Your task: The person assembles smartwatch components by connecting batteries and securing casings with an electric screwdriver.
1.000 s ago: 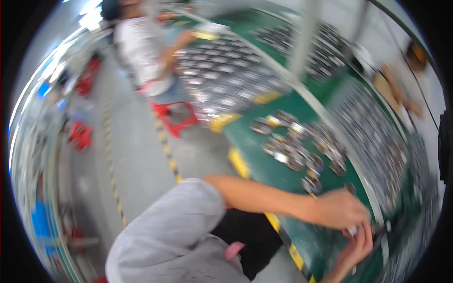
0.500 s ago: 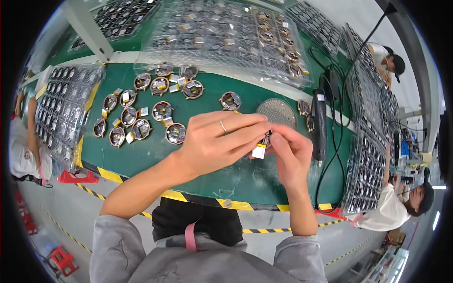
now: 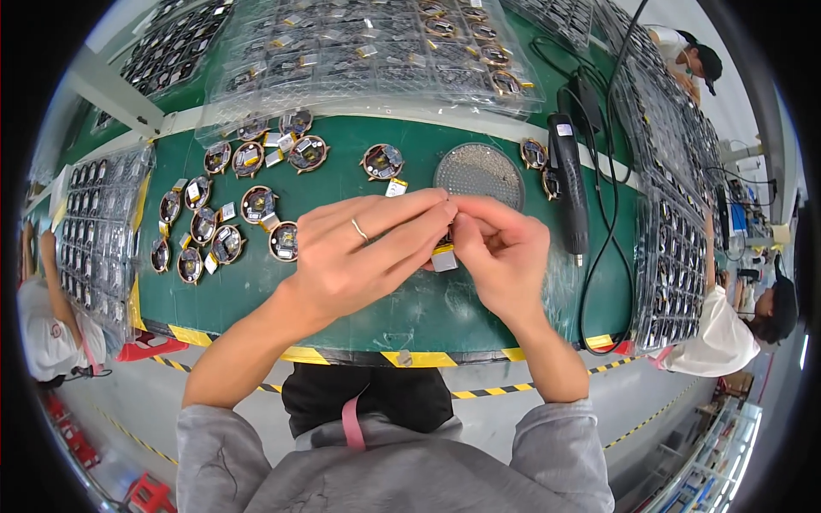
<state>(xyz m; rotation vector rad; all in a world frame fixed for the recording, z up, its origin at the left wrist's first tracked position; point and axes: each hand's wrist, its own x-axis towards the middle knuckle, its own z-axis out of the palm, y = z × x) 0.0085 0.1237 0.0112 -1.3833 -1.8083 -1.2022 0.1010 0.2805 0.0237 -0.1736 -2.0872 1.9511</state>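
Both of my hands meet over the table just in front of a round dish of tiny screws point(image 3: 466, 162). Between my fingertips is a small watch case, mostly hidden, with a silver battery point(image 3: 445, 258) hanging from it on the near side. My left hand point(image 3: 363, 244), a ring on one finger, lays its long fingers over the case from the left. Thumb and fingers of my right hand point(image 3: 505, 248) pinch it from the right. Beyond my left hand lies an opened watch case point(image 3: 382, 162) with its battery point(image 3: 396, 187) beside it.
Several opened watch cases point(image 3: 258, 205) lie to the left. A black electric screwdriver point(image 3: 569, 184) and its cable lie right of the dish, near two more cases point(image 3: 534, 154). Clear trays point(image 3: 359, 60) of parts line the back and both sides. People work at both sides.
My view has shifted, so the table and hands appear further left. My fingers stay closed around the watch case; its battery now hangs at a slightly different angle.
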